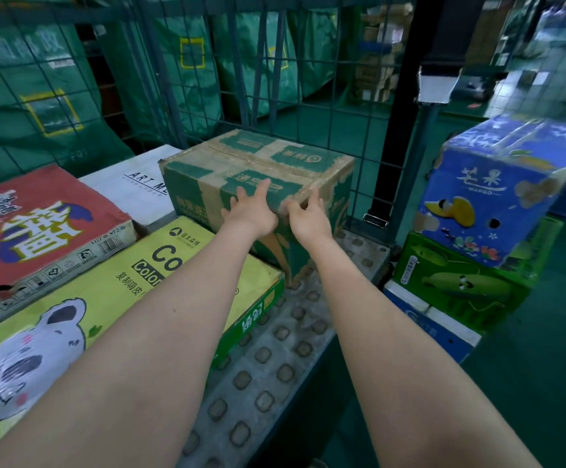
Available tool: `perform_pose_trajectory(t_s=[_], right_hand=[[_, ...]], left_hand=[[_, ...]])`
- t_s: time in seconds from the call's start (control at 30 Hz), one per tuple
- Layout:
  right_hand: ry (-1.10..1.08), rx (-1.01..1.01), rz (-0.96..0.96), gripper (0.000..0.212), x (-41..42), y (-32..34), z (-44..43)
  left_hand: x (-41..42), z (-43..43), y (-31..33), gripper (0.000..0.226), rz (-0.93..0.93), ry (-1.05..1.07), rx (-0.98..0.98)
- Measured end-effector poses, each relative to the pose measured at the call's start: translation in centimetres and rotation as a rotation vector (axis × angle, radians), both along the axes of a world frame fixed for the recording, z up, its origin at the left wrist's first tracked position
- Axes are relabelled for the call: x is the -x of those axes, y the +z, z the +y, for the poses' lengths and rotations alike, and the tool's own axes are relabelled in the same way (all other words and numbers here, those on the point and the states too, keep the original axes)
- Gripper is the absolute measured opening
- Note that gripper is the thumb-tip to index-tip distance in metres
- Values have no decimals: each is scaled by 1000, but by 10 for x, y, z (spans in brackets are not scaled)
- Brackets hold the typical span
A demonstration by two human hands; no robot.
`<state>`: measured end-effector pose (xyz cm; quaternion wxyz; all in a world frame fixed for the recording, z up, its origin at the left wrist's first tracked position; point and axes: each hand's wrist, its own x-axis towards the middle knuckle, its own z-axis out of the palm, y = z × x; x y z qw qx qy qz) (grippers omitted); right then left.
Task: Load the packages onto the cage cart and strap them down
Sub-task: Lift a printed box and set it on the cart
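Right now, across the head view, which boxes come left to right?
From the left: red box, white box, brown box, blue box.

White box (pixel 133 187): lettering cut short behind carton (pixel 258 163). Red box (pixel 38 224) and yellow box (pixel 82 315) run off left edge. Left forearm (pixel 146 325) covers part of the yellow box print. Blue mango box (pixel 498 184) motion-blurred, clipped at right. Right hand (pixel 308 219): fingers smeared at carton edge, grip unclear. Far background blurred.
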<state>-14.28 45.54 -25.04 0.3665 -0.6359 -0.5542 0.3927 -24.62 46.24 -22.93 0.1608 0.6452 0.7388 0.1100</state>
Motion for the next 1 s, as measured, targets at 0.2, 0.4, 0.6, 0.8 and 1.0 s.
perform_pose_trajectory(t_s=[0.2, 0.4, 0.6, 0.8, 1.0], right_hand=[[-15, 27, -15, 60, -28, 24, -30], [-90, 44, -100, 57, -76, 40, -54], [-196, 59, -144, 54, -121, 48, -83], [-308, 66, -162, 47, -168, 47, -108], [-507, -4, 2, 42, -221, 34, -113]], left_hand=[[-29, -21, 24, 67, -64, -40, -46], [-68, -48, 48, 59, -218, -124, -192], [-111, -73, 61, 44, -324, -260, -183], [-154, -85, 53, 34, -448, -316, -135], [-216, -68, 43, 29, -573, -401, -95]])
